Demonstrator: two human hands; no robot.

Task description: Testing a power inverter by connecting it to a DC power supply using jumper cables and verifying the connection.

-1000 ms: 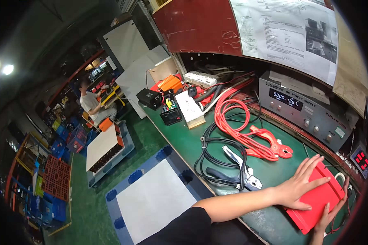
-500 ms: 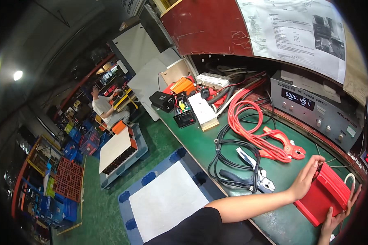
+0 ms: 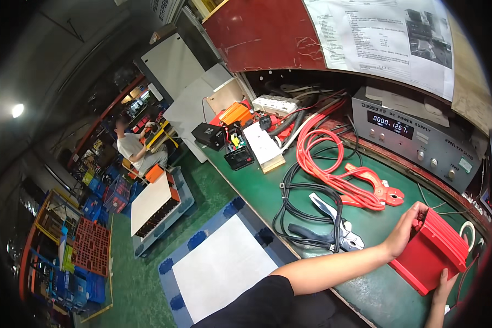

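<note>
A red ribbed metal casing (image 3: 421, 265) stands tilted on the green bench at the near right. My left hand (image 3: 405, 227) is closed round its upper left end, and its fingertips are partly hidden behind the ribs. At the opposite end my right hand (image 3: 446, 281) grips the casing, thumb on the near face, the other fingers mostly behind it. Left of the casing lie red clamp pliers (image 3: 385, 191) on a coiled red cable (image 3: 320, 158). Grey-handled clamp pliers (image 3: 347, 238) on a black cable (image 3: 284, 210) rest nearer to me.
A grey power supply (image 3: 415, 136) with a lit display stands at the back. A white power strip (image 3: 276, 105), an orange box (image 3: 235, 113) and black devices (image 3: 238, 156) sit at the bench's far left. Left of the bench, a white sheet (image 3: 227, 268) covers a pallet. A person (image 3: 134, 147) sits beyond.
The left hand's fingers, stretched upright before, have curled over the casing's end. The right hand's fingers have moved in behind the casing. The whole view has shifted slightly.
</note>
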